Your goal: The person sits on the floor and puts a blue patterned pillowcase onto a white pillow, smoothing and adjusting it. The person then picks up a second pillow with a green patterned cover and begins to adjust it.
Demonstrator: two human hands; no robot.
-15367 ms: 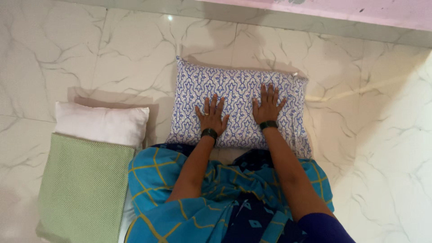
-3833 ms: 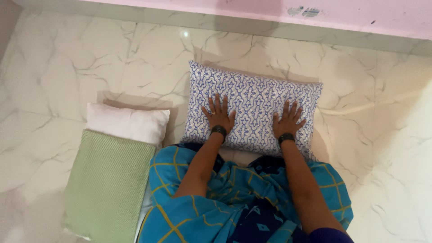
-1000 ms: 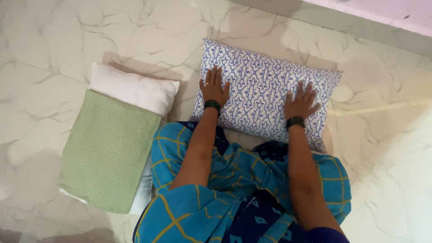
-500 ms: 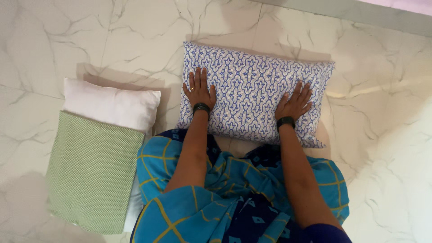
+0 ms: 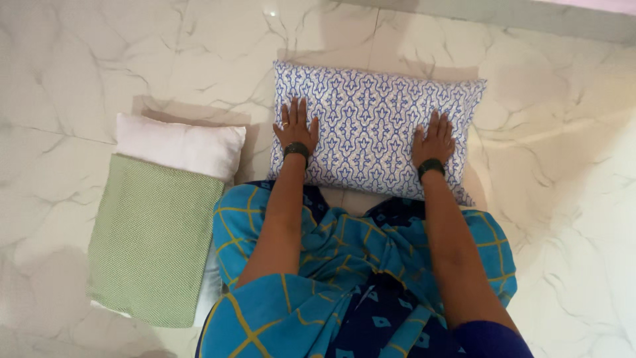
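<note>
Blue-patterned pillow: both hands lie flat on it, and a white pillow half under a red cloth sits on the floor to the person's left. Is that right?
Not quite: the cloth is green, not red. The head view shows the left hand and right hand flat on the blue-patterned pillow, and the white pillow half under a green cloth on the floor to the person's left.

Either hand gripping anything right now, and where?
Nothing gripped. Left hand and right hand lie flat, palms down, on the blue patterned pillow, near its left and right ends.
</note>
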